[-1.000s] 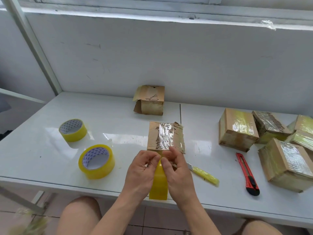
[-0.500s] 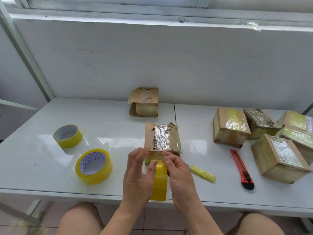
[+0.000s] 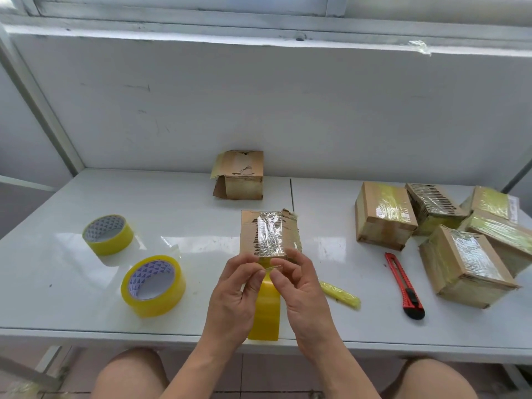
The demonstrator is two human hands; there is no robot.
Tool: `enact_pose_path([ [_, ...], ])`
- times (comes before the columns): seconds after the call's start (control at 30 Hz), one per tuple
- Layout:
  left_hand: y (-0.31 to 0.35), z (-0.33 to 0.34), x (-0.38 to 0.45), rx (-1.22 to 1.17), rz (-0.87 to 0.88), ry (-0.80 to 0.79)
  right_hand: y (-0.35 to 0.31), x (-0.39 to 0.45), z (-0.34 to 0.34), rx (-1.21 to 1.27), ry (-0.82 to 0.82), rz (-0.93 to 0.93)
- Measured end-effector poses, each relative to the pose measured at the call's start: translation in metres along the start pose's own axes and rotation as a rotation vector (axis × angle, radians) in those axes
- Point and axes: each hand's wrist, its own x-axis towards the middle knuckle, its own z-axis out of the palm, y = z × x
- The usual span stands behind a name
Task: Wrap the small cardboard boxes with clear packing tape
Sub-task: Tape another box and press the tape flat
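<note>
The upright tape roll (image 3: pixel 264 309) is half hidden between the hands, whose fingertips now pinch its raised clear end, previously unlifted.

Open tabletop (image 3: pixel 184 203) between two tape rolls (image 3: pixel 153 285) left and box cluster (image 3: pixel 449 237), cutter (image 3: pixel 404 286) right.

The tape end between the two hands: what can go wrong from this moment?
The left hand and right hand pinch a thin tape end above the roll. It may fold and stick to itself or the fingers. The roll stands near the table edge and could drop off. The box lies unheld, so pulling may drag it.
</note>
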Motion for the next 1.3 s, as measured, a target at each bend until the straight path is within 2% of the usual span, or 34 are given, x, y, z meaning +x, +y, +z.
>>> enact_pose_path([
  [0.1,-0.003,0.0,0.002,-0.009,-0.009,-0.011,-0.005,-0.001,-0.002,-0.023,-0.039,-0.034],
  [0.2,0.001,0.0,0.001,0.04,-0.042,-0.002,-0.005,-0.001,0.001,0.009,0.019,-0.019],
  [0.33,0.016,-0.003,0.001,0.261,-0.267,0.01,-0.007,0.0,0.005,0.058,0.049,0.048],
  [0.4,0.019,-0.006,0.0,0.191,-0.396,-0.077,-0.009,0.0,0.007,0.064,0.041,0.073],
  [0.47,0.021,-0.006,-0.003,-0.001,-0.481,-0.159,-0.01,0.0,0.009,0.101,0.033,0.112],
  [0.53,0.023,-0.008,-0.004,-0.124,-0.549,-0.167,-0.01,0.0,0.01,0.162,0.037,0.152],
  [0.57,0.024,-0.01,-0.003,-0.113,-0.552,-0.163,-0.01,0.001,0.009,0.186,0.042,0.163],
  [0.67,0.026,-0.017,-0.002,0.149,-0.474,-0.146,-0.011,0.007,0.006,0.172,0.077,0.135],
  [0.83,0.025,-0.026,0.006,0.855,-0.373,-0.257,-0.019,0.02,0.004,0.11,0.146,0.087],
  [1.0,0.008,-0.032,0.017,1.035,-0.39,-0.274,-0.026,0.03,0.008,-0.015,0.18,0.035],
  [1.07,0.005,-0.03,0.019,0.977,-0.385,-0.14,-0.032,0.037,0.008,-0.116,0.209,-0.03],
  [1.17,0.005,-0.024,0.036,0.553,-0.314,0.158,-0.041,0.056,0.008,-0.337,0.313,-0.128],
  [1.23,0.007,-0.015,0.062,0.309,-0.403,0.165,-0.046,0.077,0.009,-0.51,0.337,-0.124],
  [1.3,0.006,0.001,0.091,0.258,-0.506,0.058,-0.048,0.102,0.014,-0.695,0.279,-0.006],
])
